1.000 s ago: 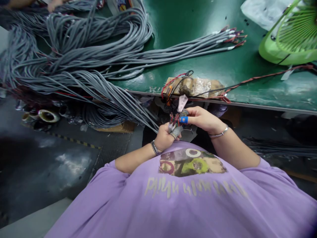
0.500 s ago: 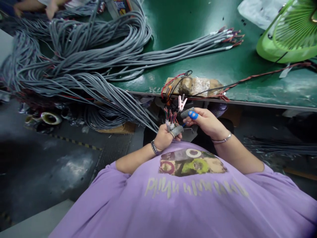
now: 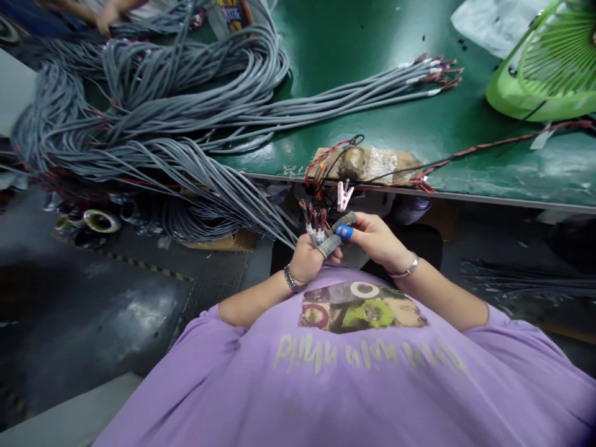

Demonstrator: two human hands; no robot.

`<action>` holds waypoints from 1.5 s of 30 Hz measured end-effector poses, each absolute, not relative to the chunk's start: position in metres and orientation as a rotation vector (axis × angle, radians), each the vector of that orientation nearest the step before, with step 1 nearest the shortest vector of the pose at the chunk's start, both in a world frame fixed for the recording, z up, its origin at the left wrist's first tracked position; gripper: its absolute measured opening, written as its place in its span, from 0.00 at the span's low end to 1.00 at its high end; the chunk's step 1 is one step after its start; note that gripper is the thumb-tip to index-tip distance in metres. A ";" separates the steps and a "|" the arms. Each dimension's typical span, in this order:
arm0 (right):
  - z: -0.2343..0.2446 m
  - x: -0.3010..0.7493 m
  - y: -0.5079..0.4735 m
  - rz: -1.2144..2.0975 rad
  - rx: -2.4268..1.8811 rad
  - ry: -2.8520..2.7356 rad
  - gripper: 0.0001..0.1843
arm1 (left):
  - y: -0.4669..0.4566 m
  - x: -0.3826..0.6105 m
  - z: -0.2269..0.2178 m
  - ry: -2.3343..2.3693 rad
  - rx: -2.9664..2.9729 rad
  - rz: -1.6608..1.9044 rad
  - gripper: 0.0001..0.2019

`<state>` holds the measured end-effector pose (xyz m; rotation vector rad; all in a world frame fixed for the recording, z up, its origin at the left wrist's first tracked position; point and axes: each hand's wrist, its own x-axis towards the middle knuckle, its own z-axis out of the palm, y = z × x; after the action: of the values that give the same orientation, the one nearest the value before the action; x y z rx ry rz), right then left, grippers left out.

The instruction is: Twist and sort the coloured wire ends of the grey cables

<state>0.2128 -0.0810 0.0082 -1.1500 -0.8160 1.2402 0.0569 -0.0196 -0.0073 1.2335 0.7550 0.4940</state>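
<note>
My left hand (image 3: 310,256) is closed around the ends of several grey cables (image 3: 261,217) in front of my chest. Their stripped ends, with white wrapping and thin coloured wires (image 3: 315,217), stick up above the fist. A grey cover wraps my left thumb. My right hand (image 3: 372,239) has come against the left thumb, its fingers pinched together; a grey cover and a blue cover (image 3: 344,231) sit on its fingertips. What lies between those fingertips is hidden. Just beyond the hands is a pink clip (image 3: 344,197) at the table edge.
Bundles of grey cable (image 3: 186,105) spread over the green table (image 3: 316,37), some ending in bare wires. A wooden block (image 3: 382,162) with cords sits on the edge. A green fan (image 3: 535,81) stands at right, near a plastic bag (image 3: 488,25). Another person's hand (image 3: 108,17) is at upper left.
My right hand has moved left and slightly down, from beside the wires to meet my left thumb. The left hand keeps its hold on the cables. The view has shifted slightly.
</note>
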 end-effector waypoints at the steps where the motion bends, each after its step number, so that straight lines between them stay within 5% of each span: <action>1: 0.008 0.212 -0.080 1.250 -1.137 -0.817 0.19 | -0.019 0.057 -0.008 0.756 1.230 0.508 0.22; 17: -0.005 0.206 -0.070 1.276 -1.113 -0.617 0.20 | -0.016 0.064 0.001 0.874 1.015 0.721 0.21; 24: -0.012 0.232 -0.061 1.442 -0.995 -0.393 0.29 | -0.019 0.065 0.015 0.816 0.961 0.651 0.22; 33: -0.011 0.227 -0.039 1.019 -1.131 -0.548 0.28 | -0.015 0.079 0.015 0.794 0.958 0.581 0.20; 45: -0.002 0.219 -0.025 1.300 -0.887 -0.240 0.29 | -0.014 0.081 0.011 0.794 0.950 0.594 0.18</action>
<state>0.2191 -0.0247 -0.0016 -0.8869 -0.2404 1.2997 0.0807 -0.0144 0.0115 0.9500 0.7939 0.5942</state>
